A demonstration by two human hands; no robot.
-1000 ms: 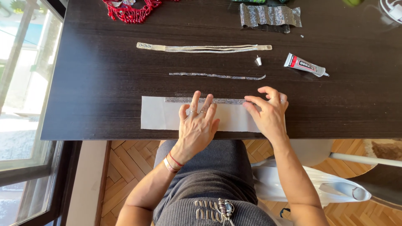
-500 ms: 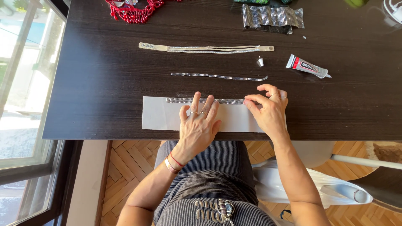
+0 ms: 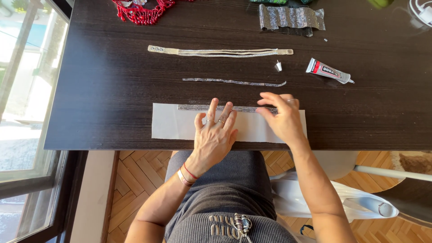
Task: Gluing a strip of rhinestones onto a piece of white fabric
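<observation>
- I am pressing my left hand (image 3: 215, 135) flat, fingers spread apart, on the pale backing strip (image 3: 173, 127) lying along the near edge of the worktop (image 3: 103, 85).
- My right hand (image 3: 281, 118) is resting on the strip's right end, fingers close together, tips touching the rhinestone band (image 3: 198, 108) along its far edge.
- Risk, as I judge it: the backing is sitting just beside the worktop edge; a sideways push could be sliding it off or skewing the band.
- Open room is lying leftward; beyond are lying a loose rhinestone chain (image 3: 234, 82), a glue tube (image 3: 327, 71) with its cap (image 3: 278, 66) off, and a beige strap (image 3: 220, 52).
</observation>
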